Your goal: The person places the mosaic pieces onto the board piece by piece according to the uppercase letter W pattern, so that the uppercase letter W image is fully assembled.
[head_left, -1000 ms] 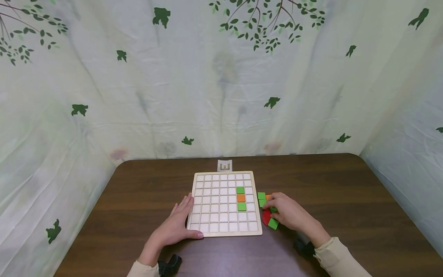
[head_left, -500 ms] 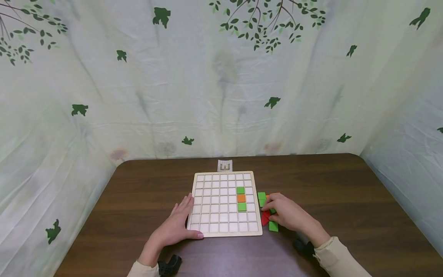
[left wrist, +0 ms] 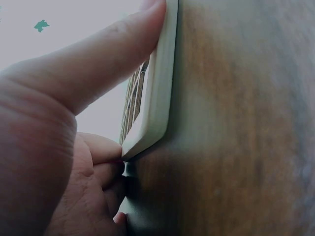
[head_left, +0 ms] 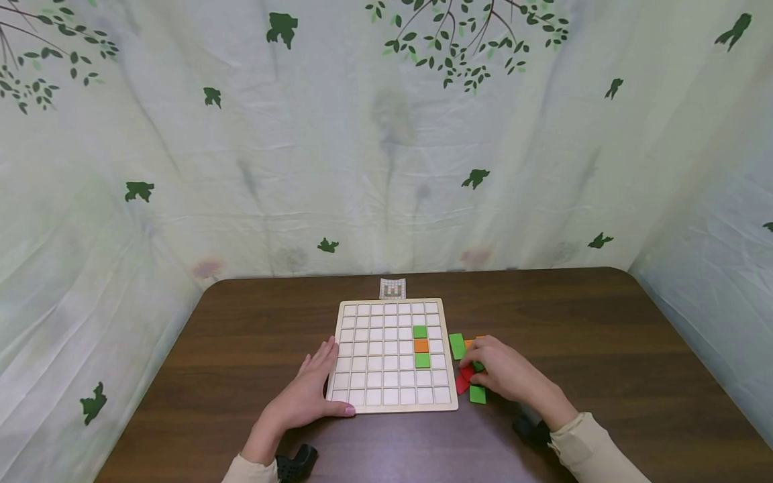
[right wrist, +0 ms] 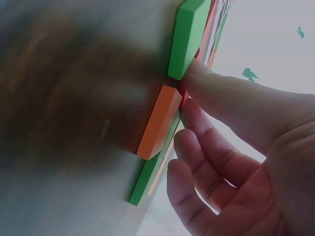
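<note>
In the head view, a square wooden board [head_left: 389, 408] with white grid cells lies on the table. Green [head_left: 419, 332] and orange [head_left: 421, 345] tiles sit in one column of it. My left hand [head_left: 302, 394] rests along the board's left edge, fingers straight, thumb on the near-left corner. Right of the board, my right hand [head_left: 504, 369] pinches a red tile [head_left: 466, 373] between thumb and index finger; the right wrist view shows only a sliver of that tile [right wrist: 183, 93]. Loose green [head_left: 478, 394] and orange [right wrist: 158, 123] tiles lie around these fingers, partly hidden by the hand.
A small card [head_left: 392, 288] with a printed grid pattern lies beyond the board's far edge. The brown wooden table [head_left: 253, 335] extends to both sides. Behind it hangs a pale curtain [head_left: 386, 168] with leaf prints.
The loose red tiles have shifted and separated under my right fingertips. The nearest green tile has turned straighter, and the upper green tiles have tilted slightly. My left hand and the board stay put.
</note>
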`<state>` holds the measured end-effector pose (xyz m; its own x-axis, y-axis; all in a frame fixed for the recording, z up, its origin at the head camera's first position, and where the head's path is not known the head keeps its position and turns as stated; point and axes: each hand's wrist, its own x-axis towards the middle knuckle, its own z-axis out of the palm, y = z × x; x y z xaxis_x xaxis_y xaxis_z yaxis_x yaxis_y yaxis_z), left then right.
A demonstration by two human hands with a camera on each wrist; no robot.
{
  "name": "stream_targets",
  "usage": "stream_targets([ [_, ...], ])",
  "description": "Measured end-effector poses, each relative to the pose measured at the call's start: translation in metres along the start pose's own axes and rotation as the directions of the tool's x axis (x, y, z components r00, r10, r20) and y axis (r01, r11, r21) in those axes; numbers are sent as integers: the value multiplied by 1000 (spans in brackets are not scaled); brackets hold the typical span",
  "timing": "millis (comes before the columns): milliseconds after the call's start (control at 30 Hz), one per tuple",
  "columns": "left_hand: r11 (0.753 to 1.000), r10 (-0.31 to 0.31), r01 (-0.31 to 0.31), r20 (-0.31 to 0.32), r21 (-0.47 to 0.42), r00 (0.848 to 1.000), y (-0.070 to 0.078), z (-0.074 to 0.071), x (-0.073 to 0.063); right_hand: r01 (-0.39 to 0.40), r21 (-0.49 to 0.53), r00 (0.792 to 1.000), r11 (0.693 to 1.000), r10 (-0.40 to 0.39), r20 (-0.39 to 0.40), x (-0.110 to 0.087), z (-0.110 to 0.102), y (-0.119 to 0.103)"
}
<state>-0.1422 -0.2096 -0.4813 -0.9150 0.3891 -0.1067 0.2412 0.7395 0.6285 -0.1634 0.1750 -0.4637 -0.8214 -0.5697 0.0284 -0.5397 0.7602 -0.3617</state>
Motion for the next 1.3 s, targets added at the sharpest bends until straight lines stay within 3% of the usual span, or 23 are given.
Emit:
stream_targets([
  [633, 1000, 2, -2, -4, 10, 1000, -1, 1, 1, -43, -25, 999, 999, 43, -18, 2, -1, -11],
  [1300, 1000, -5, 5, 4, 4, 1000, 0, 1, 1, 39, 26, 999, 999, -38, -36, 12, 5, -31],
])
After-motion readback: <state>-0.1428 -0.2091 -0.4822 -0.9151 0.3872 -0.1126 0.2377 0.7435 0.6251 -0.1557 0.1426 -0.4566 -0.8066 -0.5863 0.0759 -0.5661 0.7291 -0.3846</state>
